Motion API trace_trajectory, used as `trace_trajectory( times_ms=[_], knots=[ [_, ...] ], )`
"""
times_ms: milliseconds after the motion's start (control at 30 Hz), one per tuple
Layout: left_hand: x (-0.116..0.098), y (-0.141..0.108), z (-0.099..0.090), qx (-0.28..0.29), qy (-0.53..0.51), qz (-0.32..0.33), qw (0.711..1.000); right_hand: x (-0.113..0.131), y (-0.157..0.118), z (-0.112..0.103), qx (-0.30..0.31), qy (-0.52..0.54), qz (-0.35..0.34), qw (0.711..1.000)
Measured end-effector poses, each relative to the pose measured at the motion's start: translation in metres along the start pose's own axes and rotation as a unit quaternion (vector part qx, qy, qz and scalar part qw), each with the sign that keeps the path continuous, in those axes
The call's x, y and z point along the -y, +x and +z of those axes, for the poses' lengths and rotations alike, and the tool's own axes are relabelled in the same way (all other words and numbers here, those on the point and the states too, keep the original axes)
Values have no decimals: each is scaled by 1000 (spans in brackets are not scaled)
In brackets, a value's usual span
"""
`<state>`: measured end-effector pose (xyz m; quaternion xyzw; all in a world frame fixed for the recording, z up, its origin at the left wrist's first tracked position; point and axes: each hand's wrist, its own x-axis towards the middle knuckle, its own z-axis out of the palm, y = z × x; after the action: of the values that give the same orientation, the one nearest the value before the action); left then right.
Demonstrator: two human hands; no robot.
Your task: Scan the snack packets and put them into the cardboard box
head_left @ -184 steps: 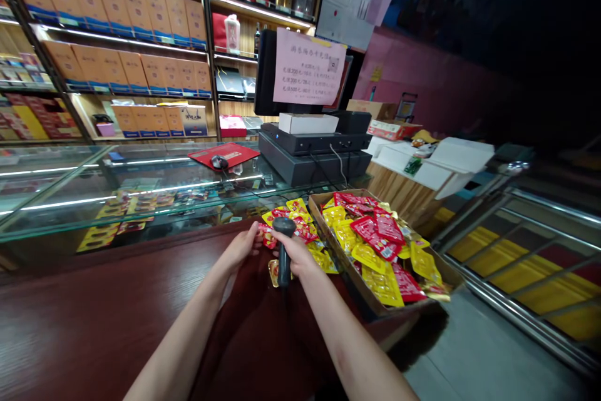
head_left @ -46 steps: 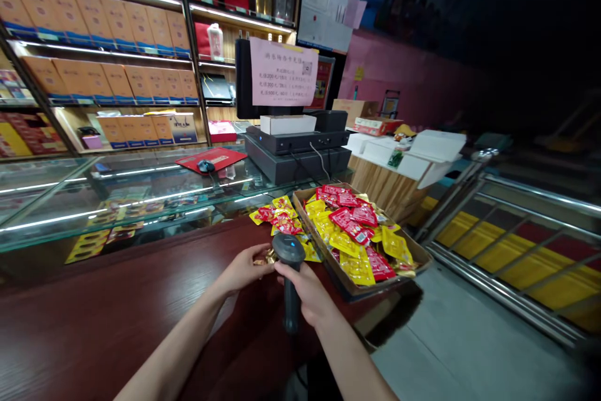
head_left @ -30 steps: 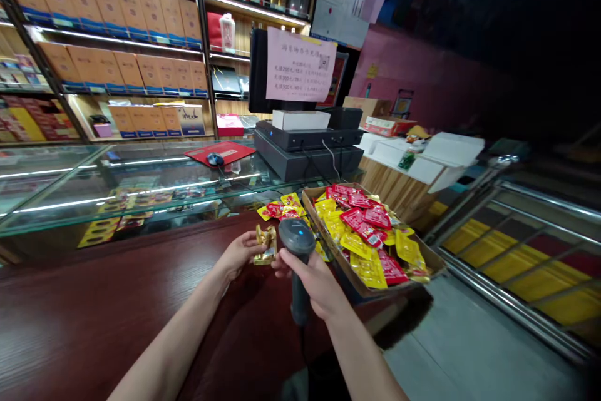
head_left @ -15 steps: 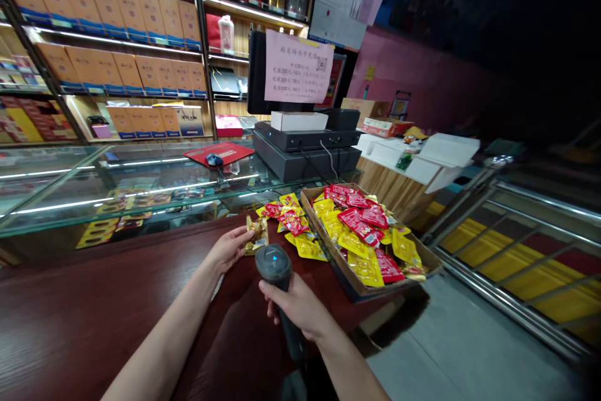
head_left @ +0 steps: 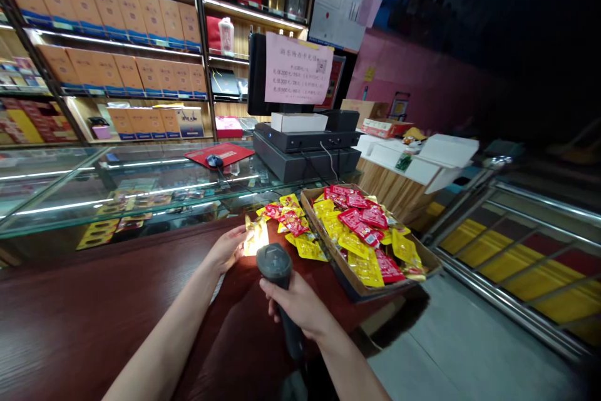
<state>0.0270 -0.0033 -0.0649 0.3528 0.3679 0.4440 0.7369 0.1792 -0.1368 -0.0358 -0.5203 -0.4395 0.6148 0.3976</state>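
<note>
My right hand point(head_left: 298, 304) is wrapped round the grip of a dark barcode scanner point(head_left: 275, 265), its head pointing away from me. Bright light falls on a small gold snack packet point(head_left: 256, 236) just beyond the scanner. My left hand point(head_left: 228, 249) pinches that packet by its left edge above the dark red tabletop point(head_left: 117, 301). Right of the packet lies a loose pile of yellow and red snack packets point(head_left: 293, 223). Beside the pile, an open cardboard box point(head_left: 323, 239) is heaped with more yellow and red packets point(head_left: 361, 226).
A glass display counter point(head_left: 141, 185) runs behind the table, bearing a red mouse pad point(head_left: 235, 154), a computer mouse point(head_left: 215, 161) and a black cash register base point(head_left: 300, 160) with monitor. Metal railing point(head_left: 516, 219) stands at the right. Shelves of boxed goods point(head_left: 113, 7) line the back.
The scanner's light has come on and now brightly lights the gold packet, which was dim before. Both hands have stayed almost in the same place.
</note>
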Motion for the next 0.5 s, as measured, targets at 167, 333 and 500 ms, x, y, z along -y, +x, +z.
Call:
trace_trajectory(
  times_ms=[167, 333, 500],
  knots=[
    [2, 1, -2, 15, 4, -4, 1000, -2, 2, -1, -26, 24, -37, 999],
    [2, -8, 11, 72, 13, -35, 997, 7, 10, -13, -115, 41, -131, 984],
    [-2, -33, 44, 191, -55, -122, 972, 29, 9, -37, -109, 93, -99, 985]
  ],
)
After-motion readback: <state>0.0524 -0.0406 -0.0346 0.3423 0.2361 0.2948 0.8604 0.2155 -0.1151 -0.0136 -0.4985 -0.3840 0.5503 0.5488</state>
